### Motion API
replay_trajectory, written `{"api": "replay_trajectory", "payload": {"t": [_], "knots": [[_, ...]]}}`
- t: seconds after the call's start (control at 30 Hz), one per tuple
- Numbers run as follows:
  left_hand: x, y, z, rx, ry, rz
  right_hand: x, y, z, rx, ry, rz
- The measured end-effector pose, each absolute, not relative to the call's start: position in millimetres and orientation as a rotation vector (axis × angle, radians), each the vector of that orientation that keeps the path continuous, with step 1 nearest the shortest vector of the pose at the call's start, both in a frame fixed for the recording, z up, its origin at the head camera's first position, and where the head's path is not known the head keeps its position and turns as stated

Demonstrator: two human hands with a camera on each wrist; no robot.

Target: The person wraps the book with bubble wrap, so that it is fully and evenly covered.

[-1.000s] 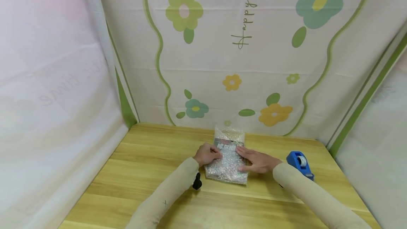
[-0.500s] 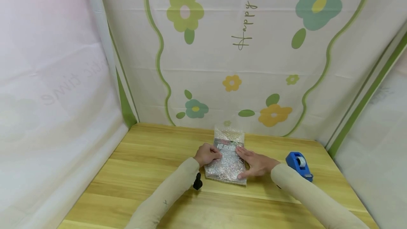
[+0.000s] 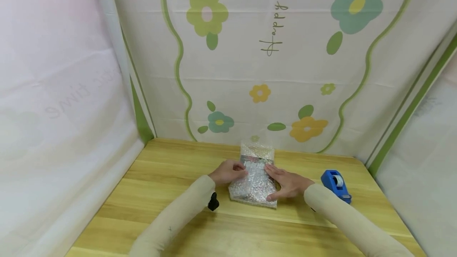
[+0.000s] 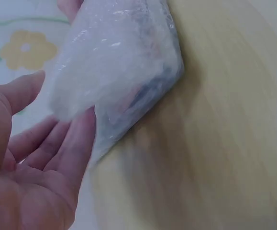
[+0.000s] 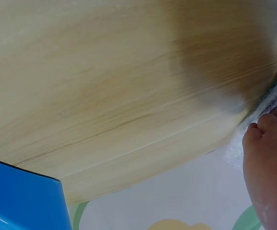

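A flat item with a dark printed cover lies inside bubble wrap (image 3: 255, 185) near the back of the table; what it is, I cannot tell. At its left edge is my left hand (image 3: 228, 171). In the left wrist view, the fingers (image 4: 78, 143) of that hand reach behind a loose flap of wrap (image 4: 95, 76), while the thumb stands apart from it. My right hand (image 3: 289, 181) rests on the right side of the package, fingers extended and thumb spread toward the near edge. Only the back of this hand (image 5: 270, 163) shows in the right wrist view.
A blue tape dispenser (image 3: 335, 185) with a roll of tape stands on the wooden table (image 3: 160, 193), right of my right hand. Flower-printed cloth (image 3: 235, 62) hangs behind the table, and more cloth closes off both sides.
My left hand has drawn slightly to the left, and the wrap's left side has shifted with it. The right thumb has slid a little nearer the front edge; its fingers stay in place.
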State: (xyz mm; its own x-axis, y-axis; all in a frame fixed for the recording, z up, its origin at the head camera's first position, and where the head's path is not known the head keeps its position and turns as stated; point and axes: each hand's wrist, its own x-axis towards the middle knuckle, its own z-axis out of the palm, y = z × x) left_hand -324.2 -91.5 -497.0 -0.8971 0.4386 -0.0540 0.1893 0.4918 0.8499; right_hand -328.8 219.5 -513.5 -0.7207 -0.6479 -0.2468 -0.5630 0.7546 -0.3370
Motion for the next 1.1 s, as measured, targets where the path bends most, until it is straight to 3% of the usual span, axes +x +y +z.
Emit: {"api": "replay_trajectory", "payload": {"t": [0.47, 0.77, 1.1], "knots": [[-244, -109, -452, 1.256, 2.807, 0.225, -328, 220, -509, -0.937, 2.616, -0.330], [-207, -103, -472, 1.259, 2.734, -0.005, -326, 219, -511, -0.923, 2.620, -0.320], [-211, -102, -485, 1.186, 2.717, 0.055, -326, 219, -512, -0.929, 2.625, -0.325]]}}
